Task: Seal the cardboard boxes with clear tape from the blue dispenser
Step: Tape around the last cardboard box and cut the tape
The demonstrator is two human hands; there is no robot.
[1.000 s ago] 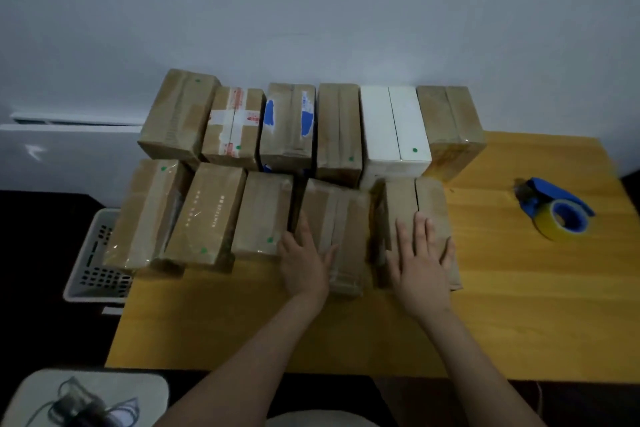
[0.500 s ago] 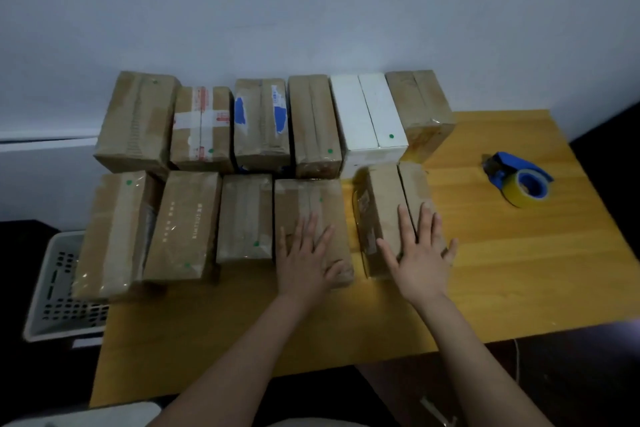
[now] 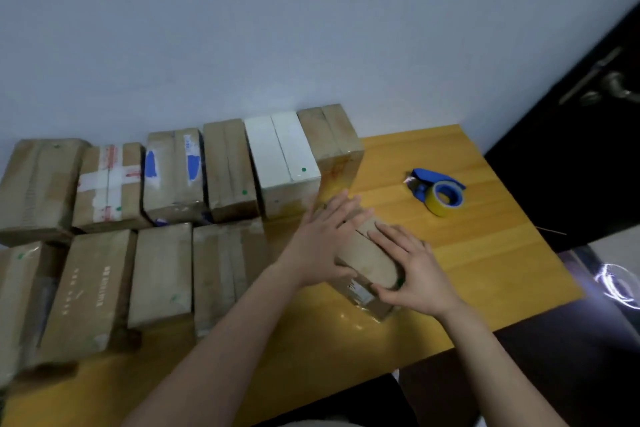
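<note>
Since the frame 0.5 s back, the left hand [image 3: 323, 239] has left the box [image 3: 225, 274] it was pressing in the front row and crossed to join the right hand [image 3: 412, 274] on the end box [image 3: 370, 263], which now lies skewed and drawn clear of the row toward the open table [image 3: 485, 253]. Both hands lie on this box: the left is flat with fingers spread wide across its far top and left side, gripping nothing; the right has fingers loosely spread over the top, with the thumb bearing on the near end face. Neither hand closes round the box; they bracket and steer it. 2 rows of boxes remain to the left, the back row including a white box [image 3: 282, 156] set against the wall. Most carry tape or film already, though blur prevents a verdict on each seam. The dispenser [image 3: 437, 190] rests on the table to the right, well apart from both hands and untouched, its yellowish roll facing the camera. Judgement: the step in hand is positioning 1 box for sealing, not taping itself. The next move calls for the right hand to release and reach right for the dispenser while the left steadies the box, top seam uppermost. The tape's free end cannot be made out from here.
</note>
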